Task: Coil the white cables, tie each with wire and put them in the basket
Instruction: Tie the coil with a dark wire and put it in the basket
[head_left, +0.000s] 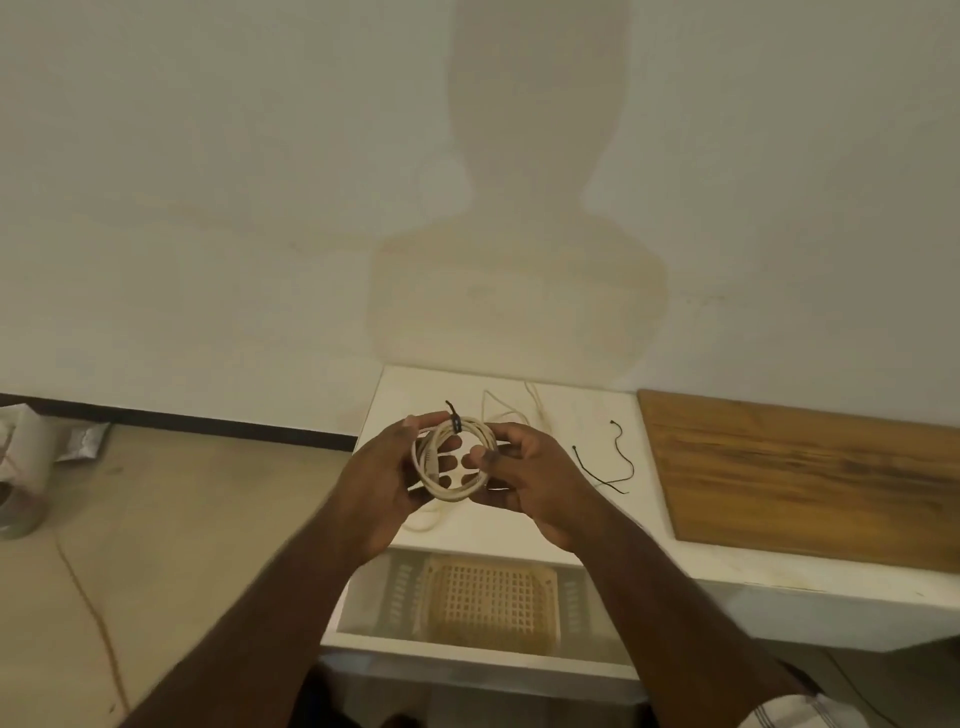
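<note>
I hold a coiled white cable in the air over the white table. A dark wire tie is wrapped round the top of the coil. My left hand grips the coil's left side, and my right hand grips its right side. A second white cable lies loose on the table behind my hands. Two dark wire pieces lie to the right of my hands. The white basket with a lattice bottom sits just below the table's front edge.
A wooden board lies on the table at the right. A pale wall rises right behind the table. On the floor at the far left stand a white container and some packets.
</note>
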